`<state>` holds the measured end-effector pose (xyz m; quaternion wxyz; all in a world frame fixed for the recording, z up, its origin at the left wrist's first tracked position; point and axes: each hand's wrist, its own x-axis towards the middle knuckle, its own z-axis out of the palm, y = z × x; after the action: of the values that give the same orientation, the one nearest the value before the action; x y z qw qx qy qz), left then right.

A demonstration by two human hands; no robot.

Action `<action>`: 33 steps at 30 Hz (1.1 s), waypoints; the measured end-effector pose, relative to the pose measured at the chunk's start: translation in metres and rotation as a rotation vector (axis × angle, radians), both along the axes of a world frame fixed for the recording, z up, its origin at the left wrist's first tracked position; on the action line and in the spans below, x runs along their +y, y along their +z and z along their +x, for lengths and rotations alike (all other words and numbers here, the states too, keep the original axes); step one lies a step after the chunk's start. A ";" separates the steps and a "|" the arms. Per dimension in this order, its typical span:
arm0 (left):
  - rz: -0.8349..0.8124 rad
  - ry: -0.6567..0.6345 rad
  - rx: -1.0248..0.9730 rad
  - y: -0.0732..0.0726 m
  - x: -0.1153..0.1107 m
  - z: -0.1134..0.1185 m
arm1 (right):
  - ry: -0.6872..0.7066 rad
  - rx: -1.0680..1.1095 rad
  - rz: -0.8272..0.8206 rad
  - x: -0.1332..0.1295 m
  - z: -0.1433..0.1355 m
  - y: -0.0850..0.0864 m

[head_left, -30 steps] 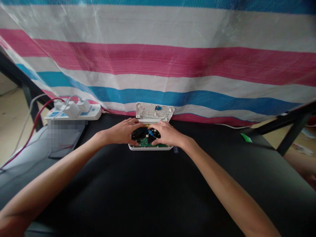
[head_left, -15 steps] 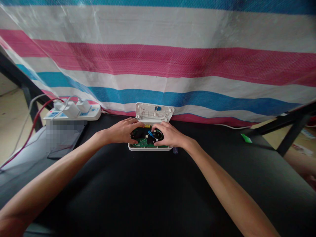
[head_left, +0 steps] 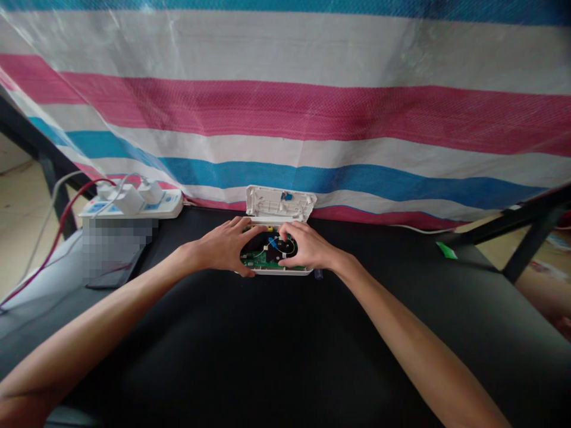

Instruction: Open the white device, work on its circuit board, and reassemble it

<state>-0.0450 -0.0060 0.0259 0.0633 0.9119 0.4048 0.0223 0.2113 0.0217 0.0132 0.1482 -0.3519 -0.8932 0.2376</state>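
An opened fibre modem (head_left: 276, 271) lies on the black table, its white casing holding a green circuit board (head_left: 256, 260). On the board is a black plastic part (head_left: 281, 245) with a blue connector (head_left: 273, 242) and a thin looped fibre. My left hand (head_left: 225, 245) spans the left end of the casing, thumb at the front rim and fingers toward the back. Thumb and curled fingers of my right hand (head_left: 307, 245) close around the right side of the black part, inside the casing. A white cover (head_left: 281, 204) with ribbed inside stands tilted behind the casing.
A white power strip (head_left: 169, 205) with plugs and cables sits at the back left, above a dark flat object (head_left: 120, 255), partly blurred out. A small green packet (head_left: 446, 250) lies on the right. Behind the table hangs a striped sheet (head_left: 285, 107).
My left hand has shifted outward from inside the casing to its left end, with the thumb now at the front rim. My right hand stays nearly in place.
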 end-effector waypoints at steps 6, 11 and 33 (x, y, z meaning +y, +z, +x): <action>-0.016 -0.035 -0.003 0.001 0.002 -0.002 | 0.013 -0.022 0.043 0.002 0.000 -0.001; -0.045 -0.050 -0.031 0.002 0.002 -0.002 | 0.045 -0.043 0.062 0.007 -0.001 0.009; -0.046 -0.043 -0.016 0.003 0.005 -0.005 | -0.001 -0.005 -0.022 0.006 -0.002 0.013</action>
<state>-0.0495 -0.0010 0.0291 0.0880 0.9185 0.3850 0.0188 0.2096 0.0275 0.0258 0.1421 -0.3544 -0.8908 0.2462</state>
